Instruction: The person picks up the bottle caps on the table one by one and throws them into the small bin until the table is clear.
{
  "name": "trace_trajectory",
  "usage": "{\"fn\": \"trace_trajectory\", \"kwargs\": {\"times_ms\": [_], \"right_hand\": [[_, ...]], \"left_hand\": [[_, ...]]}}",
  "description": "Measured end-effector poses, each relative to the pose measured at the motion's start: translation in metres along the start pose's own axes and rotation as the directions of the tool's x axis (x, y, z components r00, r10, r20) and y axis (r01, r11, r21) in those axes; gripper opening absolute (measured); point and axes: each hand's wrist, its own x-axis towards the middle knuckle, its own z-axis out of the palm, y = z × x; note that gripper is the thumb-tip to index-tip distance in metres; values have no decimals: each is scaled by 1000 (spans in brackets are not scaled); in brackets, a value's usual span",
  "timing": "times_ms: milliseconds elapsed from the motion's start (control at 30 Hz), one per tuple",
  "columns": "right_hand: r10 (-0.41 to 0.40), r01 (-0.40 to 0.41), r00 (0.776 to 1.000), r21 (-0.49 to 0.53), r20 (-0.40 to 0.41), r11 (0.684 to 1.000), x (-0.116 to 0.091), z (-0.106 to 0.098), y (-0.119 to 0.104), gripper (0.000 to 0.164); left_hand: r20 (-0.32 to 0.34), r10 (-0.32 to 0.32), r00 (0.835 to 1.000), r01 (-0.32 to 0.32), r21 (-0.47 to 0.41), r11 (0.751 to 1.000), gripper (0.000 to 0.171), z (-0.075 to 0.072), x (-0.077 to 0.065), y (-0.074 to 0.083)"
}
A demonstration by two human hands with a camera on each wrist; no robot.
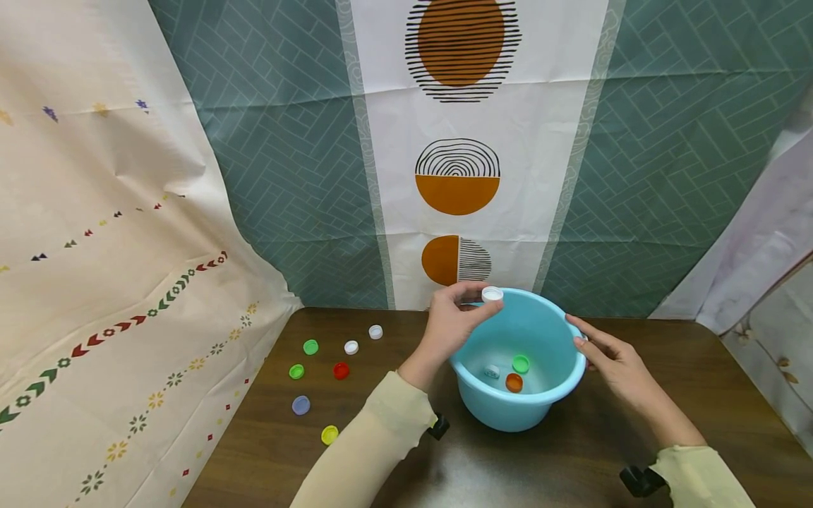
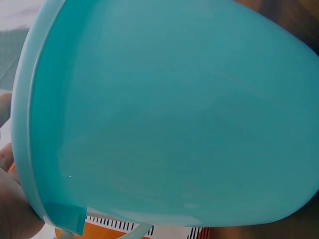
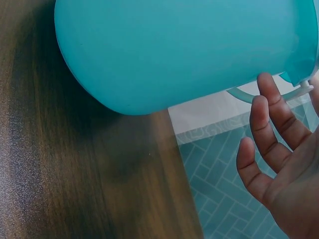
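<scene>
A light blue plastic bucket (image 1: 508,413) stands on the wooden table. My left hand (image 1: 447,324) pinches a white bottle cap (image 1: 492,294) between thumb and fingers, up at the bucket's back left rim. On the right side, my right hand (image 1: 606,360) holds the rim with thumb and forefinger, while its other fingers (image 3: 266,129) hang loosely beside the outer wall. Inside the bucket lie a green cap (image 1: 521,364), an orange cap (image 1: 514,382) and a whitish cap (image 1: 492,371). In the left wrist view the bucket wall hides most of the left hand.
Left of the bucket, loose caps lie scattered: white (image 1: 351,347), green (image 1: 310,346), red (image 1: 341,370), blue (image 1: 301,405) and yellow (image 1: 329,434), among others. The bucket's thin handle (image 3: 241,96) hangs at its far side. A patterned curtain (image 1: 286,176) backs the table.
</scene>
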Motion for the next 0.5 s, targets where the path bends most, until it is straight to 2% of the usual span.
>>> {"fn": "trace_trajectory", "kwargs": {"times_ms": [500], "right_hand": [[13, -13, 1000, 0, 7, 1000, 1, -1, -2, 48]], "left_hand": [[-7, -24, 1000, 24, -6, 1000, 38, -4, 0, 2]]}}
